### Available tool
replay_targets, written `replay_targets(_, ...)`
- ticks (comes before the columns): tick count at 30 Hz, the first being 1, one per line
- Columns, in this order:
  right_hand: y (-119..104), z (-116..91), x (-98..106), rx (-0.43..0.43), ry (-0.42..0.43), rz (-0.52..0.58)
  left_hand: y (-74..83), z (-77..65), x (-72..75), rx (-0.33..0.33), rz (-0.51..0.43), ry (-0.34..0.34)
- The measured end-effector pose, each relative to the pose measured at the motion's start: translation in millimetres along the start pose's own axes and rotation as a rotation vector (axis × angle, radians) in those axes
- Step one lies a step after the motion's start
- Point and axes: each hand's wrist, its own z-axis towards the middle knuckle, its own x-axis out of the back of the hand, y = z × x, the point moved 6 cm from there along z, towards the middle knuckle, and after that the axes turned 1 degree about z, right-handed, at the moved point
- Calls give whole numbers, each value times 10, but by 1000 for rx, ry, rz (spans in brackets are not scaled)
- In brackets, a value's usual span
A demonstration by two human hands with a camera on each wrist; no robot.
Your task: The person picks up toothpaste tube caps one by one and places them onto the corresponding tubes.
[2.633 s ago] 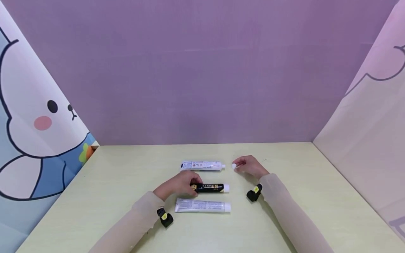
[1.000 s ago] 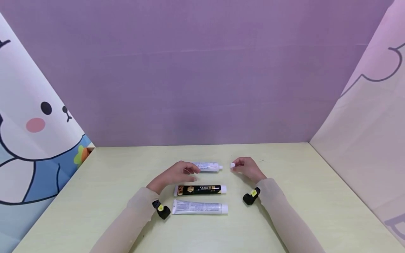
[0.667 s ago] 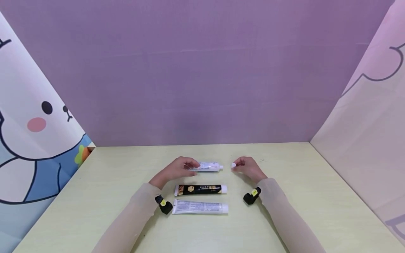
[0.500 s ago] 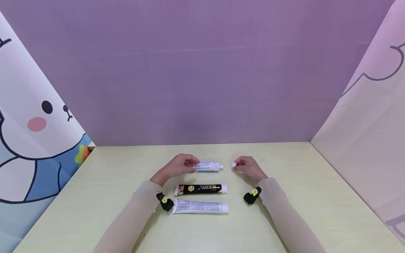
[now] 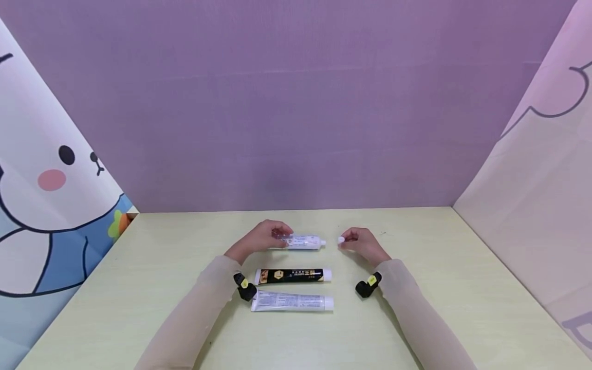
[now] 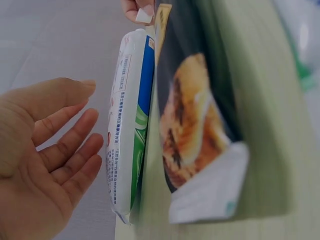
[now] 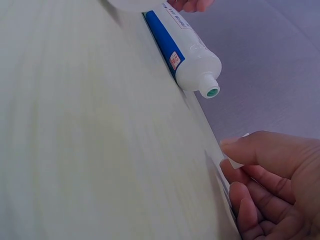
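The farthest of three toothpaste tubes (image 5: 306,242) is white and lies flat with its nozzle (image 7: 212,92) uncapped and pointing right. My left hand (image 5: 262,238) hovers around its left end. In the left wrist view, the fingers (image 6: 80,150) are loosely bent, with a visible gap between them and the tube. To the right of the nozzle, my right hand (image 5: 365,244) pinches a small white cap (image 5: 340,240) between thumb and fingers, apart from the tube. Nearer lies a black toothpaste tube (image 5: 296,275) with a white cap on.
Nearest to me is another white toothpaste tube (image 5: 293,302), capped, parallel to the others. All rest on a pale wooden table (image 5: 398,329). A purple backdrop (image 5: 296,113) stands behind it, with printed panels at both sides.
My left hand has let go of the black tube and moved away from me to the far white tube. My right hand stays in place, still pinching the cap.
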Motion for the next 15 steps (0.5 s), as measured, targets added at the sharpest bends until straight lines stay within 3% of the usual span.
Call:
replay_targets(10,7,15,21,-19,13,14,-71,107,-7,30,5,-22)
replay_targets(15,7,6,9,-21,-4,38,-113,142,-29,77,15,-37)
